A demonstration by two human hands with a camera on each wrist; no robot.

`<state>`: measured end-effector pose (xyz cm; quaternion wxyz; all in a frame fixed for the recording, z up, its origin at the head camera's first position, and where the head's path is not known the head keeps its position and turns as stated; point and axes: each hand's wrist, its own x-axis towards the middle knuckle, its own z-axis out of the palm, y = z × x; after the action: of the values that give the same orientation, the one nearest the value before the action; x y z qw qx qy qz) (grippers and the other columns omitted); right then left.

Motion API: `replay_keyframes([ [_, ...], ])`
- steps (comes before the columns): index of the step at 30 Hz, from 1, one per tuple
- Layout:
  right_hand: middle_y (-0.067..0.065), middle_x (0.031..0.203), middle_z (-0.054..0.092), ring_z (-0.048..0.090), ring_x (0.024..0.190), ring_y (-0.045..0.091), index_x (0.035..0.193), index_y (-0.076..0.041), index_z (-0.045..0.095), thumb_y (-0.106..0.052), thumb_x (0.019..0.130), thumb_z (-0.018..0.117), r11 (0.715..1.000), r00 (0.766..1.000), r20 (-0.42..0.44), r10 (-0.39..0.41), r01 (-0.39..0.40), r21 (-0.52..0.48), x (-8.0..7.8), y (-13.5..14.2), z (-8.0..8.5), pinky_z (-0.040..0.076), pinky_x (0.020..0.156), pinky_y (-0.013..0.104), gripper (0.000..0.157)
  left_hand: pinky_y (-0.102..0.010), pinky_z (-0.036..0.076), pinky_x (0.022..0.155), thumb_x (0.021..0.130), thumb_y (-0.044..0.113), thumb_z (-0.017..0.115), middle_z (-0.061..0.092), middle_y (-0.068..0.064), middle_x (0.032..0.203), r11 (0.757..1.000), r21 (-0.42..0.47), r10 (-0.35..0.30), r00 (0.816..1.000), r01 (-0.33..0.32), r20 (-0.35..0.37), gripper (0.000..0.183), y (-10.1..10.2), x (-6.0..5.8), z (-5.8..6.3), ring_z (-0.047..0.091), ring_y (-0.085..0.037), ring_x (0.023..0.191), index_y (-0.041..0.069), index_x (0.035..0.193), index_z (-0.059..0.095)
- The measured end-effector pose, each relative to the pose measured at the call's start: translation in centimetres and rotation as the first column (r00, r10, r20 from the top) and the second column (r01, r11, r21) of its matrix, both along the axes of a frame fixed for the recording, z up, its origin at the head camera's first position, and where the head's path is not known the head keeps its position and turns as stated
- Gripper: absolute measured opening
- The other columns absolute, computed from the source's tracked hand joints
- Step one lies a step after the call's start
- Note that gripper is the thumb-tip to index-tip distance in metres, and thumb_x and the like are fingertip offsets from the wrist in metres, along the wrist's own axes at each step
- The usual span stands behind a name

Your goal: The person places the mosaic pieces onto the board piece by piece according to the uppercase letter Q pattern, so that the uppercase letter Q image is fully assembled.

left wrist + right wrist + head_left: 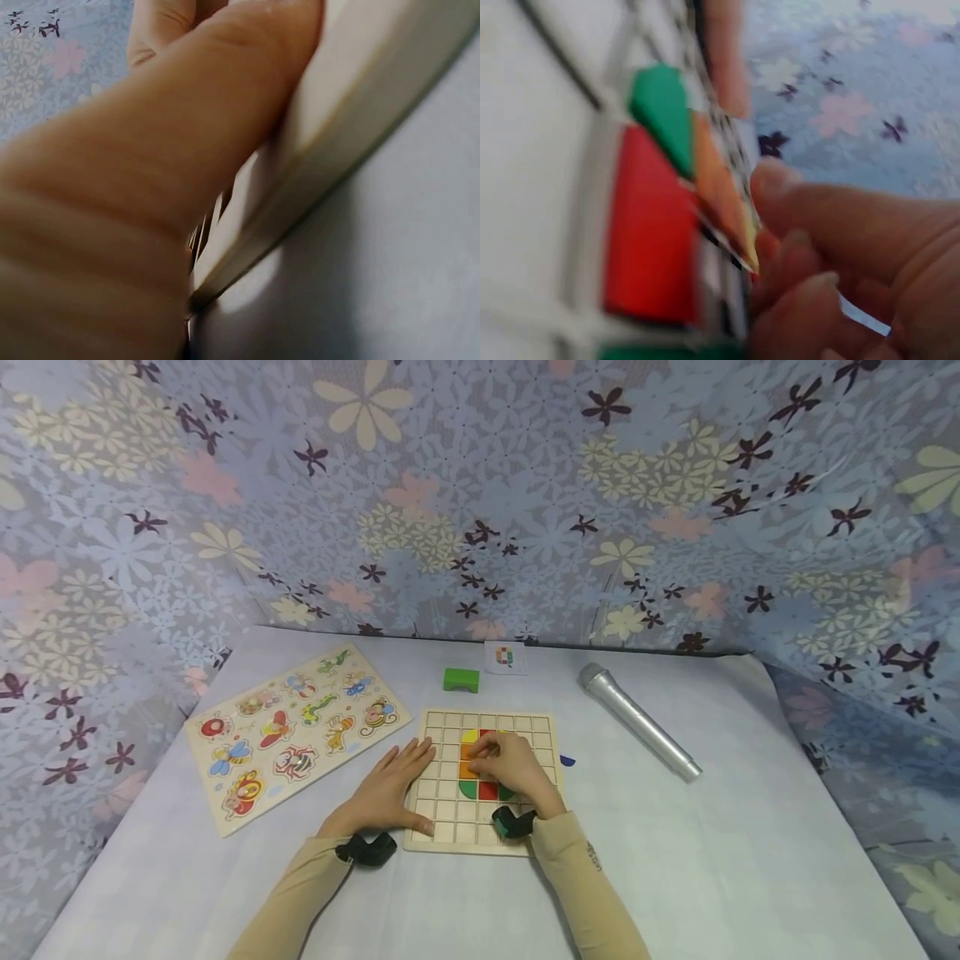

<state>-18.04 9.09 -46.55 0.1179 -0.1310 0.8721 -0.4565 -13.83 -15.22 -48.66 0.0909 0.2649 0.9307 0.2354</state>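
Observation:
A wooden grid board [444,833] lies flat on the table, with coloured tiles set in its middle cells. My left hand [386,789] rests on the board's left edge, fingers stretched out and thumb apart. In the left wrist view the thumb [225,67] presses along the rim. My right hand [517,768] is over the tiles, fingers bent and fingertips at the orange tile [466,770]. A red tile [649,225] and a green tile [660,112] show in the right wrist view. Whether anything is between the right fingertips is hidden.
An insect puzzle board [281,777] lies at the left. Behind the grid board are a green block [461,679] and a small pattern card [517,665]. A silver microphone [641,722] lies at the right. A blue piece [567,761] sits beside the grid board's right edge.

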Motion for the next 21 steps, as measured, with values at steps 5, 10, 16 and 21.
replay_keyframes([
  [5,0.013,0.102,0.070,0.061,0.076,0.011,0.111,-0.004,0.068,-0.013,0.088,0.070,0.991,0.995,0.058,-0.076,0.082,-0.110,-0.5,4.0,0.4,0.052,0.065,0.022,0.025,-0.051,0.008,0.124,0.061,0.057,0.083,0.016,-0.013,0.162,1.000,-0.005,-0.009,1.000,0.009,-0.008,0.121,0.2,0.0,-0.2,0.013,-0.034,0.151,0.002,0.152,0.026],
  [10,0.018,0.115,0.066,0.058,0.070,0.005,0.126,0.002,0.058,-0.013,0.091,0.066,0.945,0.963,0.142,-0.229,0.255,-0.207,-0.4,10.4,0.1,0.050,0.059,0.019,0.039,-0.051,0.008,0.124,0.061,0.057,0.083,0.017,-0.014,0.162,1.000,0.002,-0.014,1.000,0.014,-0.007,0.121,0.3,0.1,-0.2,0.013,-0.034,0.151,0.001,0.152,0.026],
  [16,-0.007,0.109,0.069,0.055,0.072,-0.002,0.135,-0.002,0.050,-0.019,0.092,0.066,0.919,0.920,0.236,-0.314,0.357,-0.169,0.6,15.3,-1.2,0.045,0.058,0.016,0.049,-0.051,0.008,0.124,0.061,0.055,0.083,0.017,-0.014,0.162,1.000,0.007,-0.003,1.000,0.003,-0.002,0.120,0.1,0.2,0.2,0.013,-0.035,0.151,0.001,0.152,0.027],
  [21,0.007,0.118,0.070,0.055,0.070,0.000,0.131,-0.004,0.055,-0.019,0.090,0.070,0.943,0.935,0.211,-0.285,0.313,-0.112,0.7,14.7,-1.6,0.047,0.058,0.017,0.047,-0.053,0.008,0.123,0.061,0.055,0.084,0.017,-0.015,0.162,1.000,0.017,-0.002,1.000,0.003,-0.008,0.120,0.0,0.2,0.2,0.013,-0.036,0.150,0.000,0.151,0.026],
])
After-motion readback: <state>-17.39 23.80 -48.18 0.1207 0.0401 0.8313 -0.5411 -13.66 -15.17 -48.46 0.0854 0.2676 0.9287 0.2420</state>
